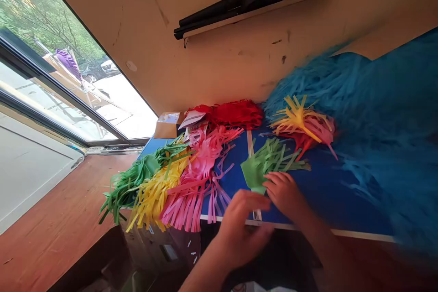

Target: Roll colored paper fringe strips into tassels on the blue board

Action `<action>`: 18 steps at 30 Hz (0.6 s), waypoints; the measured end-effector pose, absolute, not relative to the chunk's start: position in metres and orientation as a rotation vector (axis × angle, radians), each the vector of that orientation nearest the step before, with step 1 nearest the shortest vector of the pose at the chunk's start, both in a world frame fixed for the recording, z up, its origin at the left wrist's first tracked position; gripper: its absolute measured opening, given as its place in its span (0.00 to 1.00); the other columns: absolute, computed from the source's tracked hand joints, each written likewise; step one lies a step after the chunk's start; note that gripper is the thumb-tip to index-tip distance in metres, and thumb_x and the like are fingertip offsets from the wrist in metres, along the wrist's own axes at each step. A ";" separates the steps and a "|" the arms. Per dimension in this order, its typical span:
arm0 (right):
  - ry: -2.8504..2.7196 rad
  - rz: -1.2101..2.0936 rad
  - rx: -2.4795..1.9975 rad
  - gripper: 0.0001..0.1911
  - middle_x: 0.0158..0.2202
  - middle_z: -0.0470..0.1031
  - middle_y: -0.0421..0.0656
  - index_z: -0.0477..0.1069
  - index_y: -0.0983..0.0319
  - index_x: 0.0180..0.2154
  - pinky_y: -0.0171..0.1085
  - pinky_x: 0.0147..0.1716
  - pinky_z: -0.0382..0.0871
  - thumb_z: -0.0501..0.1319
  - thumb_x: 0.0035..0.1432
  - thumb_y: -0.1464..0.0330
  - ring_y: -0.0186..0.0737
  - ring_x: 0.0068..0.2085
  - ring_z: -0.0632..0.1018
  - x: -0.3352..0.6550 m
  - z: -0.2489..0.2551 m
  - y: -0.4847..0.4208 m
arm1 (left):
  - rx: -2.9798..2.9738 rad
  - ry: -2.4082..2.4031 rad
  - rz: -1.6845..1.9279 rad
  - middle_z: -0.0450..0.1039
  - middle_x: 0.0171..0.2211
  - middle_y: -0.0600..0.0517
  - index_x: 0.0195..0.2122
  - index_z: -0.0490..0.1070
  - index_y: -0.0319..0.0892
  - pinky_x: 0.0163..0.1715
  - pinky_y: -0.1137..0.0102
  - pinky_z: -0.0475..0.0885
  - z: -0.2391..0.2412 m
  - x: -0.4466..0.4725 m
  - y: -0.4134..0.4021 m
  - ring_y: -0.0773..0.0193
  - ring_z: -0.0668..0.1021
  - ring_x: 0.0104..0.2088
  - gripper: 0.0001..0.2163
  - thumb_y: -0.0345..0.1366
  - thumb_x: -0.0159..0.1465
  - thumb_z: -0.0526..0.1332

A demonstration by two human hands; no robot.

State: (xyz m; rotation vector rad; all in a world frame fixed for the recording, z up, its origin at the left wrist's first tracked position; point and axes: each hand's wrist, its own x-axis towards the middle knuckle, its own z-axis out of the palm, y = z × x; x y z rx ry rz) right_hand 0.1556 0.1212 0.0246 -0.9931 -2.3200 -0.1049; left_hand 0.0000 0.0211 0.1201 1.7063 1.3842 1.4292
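Note:
A green fringed tissue piece (pixel 253 173) lies on the blue tabletop (pixel 232 182), its strips pointing right. My right hand (pixel 284 194) rests at its lower edge, with the fingers stretched out over the tissue. Nearer to me, my left hand (pixel 242 228) hovers at the table's front edge, slightly blurred, thumb and fingers apart with nothing between them. Behind the green piece sits a small pile of fringed tissue, with a yellow piece (pixel 299 118) on top, a pink piece (pixel 323 127) beside it and red strips (pixel 303 143) below.
Left on the table are green (pixel 137 173), yellow (pixel 157 191) and pink fringe bundles (pixel 201 159). Red fringe (pixel 236 114) and a cardboard box (pixel 167 123) sit behind. A large blue fringe mass (pixel 386 114) covers the right. A loaded wall shelf (pixel 267 9) hangs above.

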 end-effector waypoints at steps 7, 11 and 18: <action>-2.261 -0.462 -0.976 0.09 0.38 0.74 0.44 0.73 0.60 0.33 0.42 0.39 0.59 0.56 0.54 0.76 0.43 0.40 0.70 0.146 0.064 0.110 | 1.949 1.733 0.898 0.68 0.50 0.42 0.47 0.67 0.43 0.50 0.52 0.62 0.077 0.006 0.080 0.45 0.70 0.50 0.20 0.32 0.52 0.61; -2.243 -0.610 -0.916 0.10 0.31 0.73 0.44 0.73 0.60 0.34 0.40 0.34 0.59 0.54 0.57 0.75 0.40 0.33 0.70 0.138 0.079 0.102 | 1.774 1.732 1.011 0.68 0.48 0.38 0.50 0.65 0.38 0.49 0.57 0.64 0.063 0.011 0.082 0.47 0.70 0.49 0.20 0.31 0.54 0.57; -2.028 -0.330 -0.906 0.06 0.31 0.72 0.45 0.67 0.62 0.38 0.36 0.34 0.66 0.56 0.58 0.70 0.38 0.34 0.73 0.135 0.058 0.098 | 1.044 1.394 1.530 0.72 0.40 0.48 0.41 0.69 0.41 0.48 0.64 0.65 0.040 0.014 0.081 0.59 0.73 0.43 0.13 0.29 0.55 0.52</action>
